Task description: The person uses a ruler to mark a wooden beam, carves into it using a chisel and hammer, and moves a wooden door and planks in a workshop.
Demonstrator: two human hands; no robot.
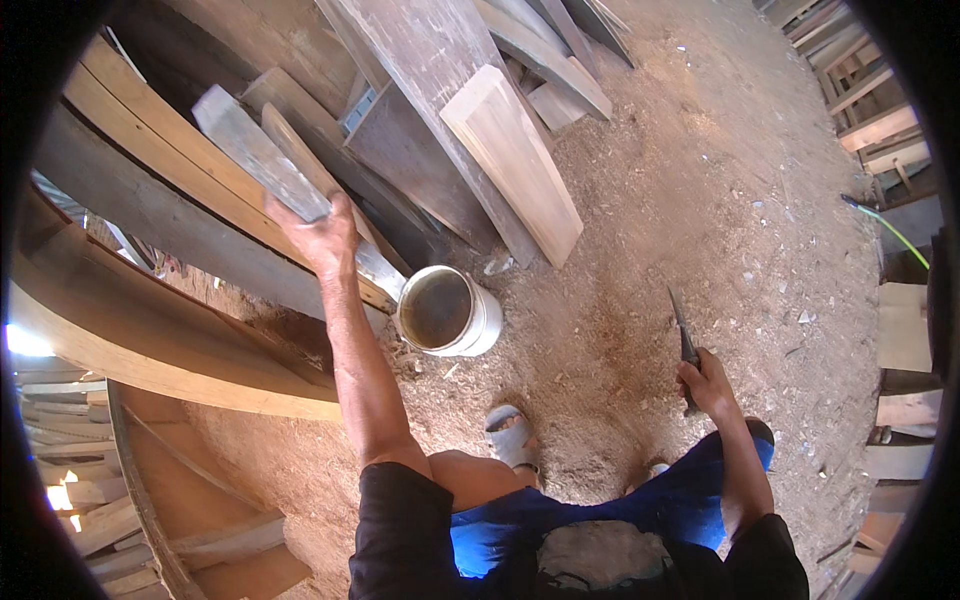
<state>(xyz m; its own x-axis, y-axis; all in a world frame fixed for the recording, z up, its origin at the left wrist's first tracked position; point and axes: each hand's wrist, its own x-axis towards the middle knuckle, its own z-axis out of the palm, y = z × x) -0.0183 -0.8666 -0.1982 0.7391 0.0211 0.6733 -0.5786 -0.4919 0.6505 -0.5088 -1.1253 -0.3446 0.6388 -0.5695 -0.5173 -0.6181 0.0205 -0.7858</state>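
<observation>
My left hand point(318, 232), arm stretched forward, is closed on a grey-white wooden plank point(258, 150) at the upper left. A pale strip point(380, 268) shows past the hand toward the bucket; I cannot tell if it belongs to the same plank. On the right, my right hand point(708, 382) is wrapped round the dark handle of a knife point(680, 320), its narrow pointed blade directed forward over the floor. Between the hands, nearer the left, stands a white bucket point(482, 325) with murky brownish liquid inside.
Long boards point(430, 90) lean at the top, with a pale thick plank point(515, 165) against them. Curved wooden beams point(170, 345) fill the left. Wood shavings cover the dirt floor point(640, 200). Stacked timber point(885, 125) and a green hose point(900, 235) are along the right.
</observation>
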